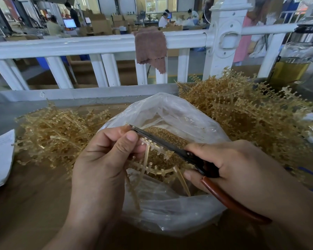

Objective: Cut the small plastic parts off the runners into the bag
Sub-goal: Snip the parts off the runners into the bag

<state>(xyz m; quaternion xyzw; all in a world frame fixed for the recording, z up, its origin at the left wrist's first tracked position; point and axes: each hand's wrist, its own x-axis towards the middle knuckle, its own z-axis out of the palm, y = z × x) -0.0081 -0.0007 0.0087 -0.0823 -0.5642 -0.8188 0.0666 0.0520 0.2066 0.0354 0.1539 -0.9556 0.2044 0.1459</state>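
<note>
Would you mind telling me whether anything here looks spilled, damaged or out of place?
Nothing looks spilled: the cut parts lie inside the bag, with a left runner pile and a right runner pile beside it. Only the brown cloth draped over the railing looks worn, its lower edge ragged.

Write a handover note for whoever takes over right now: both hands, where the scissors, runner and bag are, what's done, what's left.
Left hand pinches a runner over the open bag.
Right hand grips the scissors, blades lying along the runner's top branch.
Done: a layer of cut parts lies in the bag.
Left: finish this runner. The left heap and right heap of runners flank the bag; I can't tell which is stripped.
</note>
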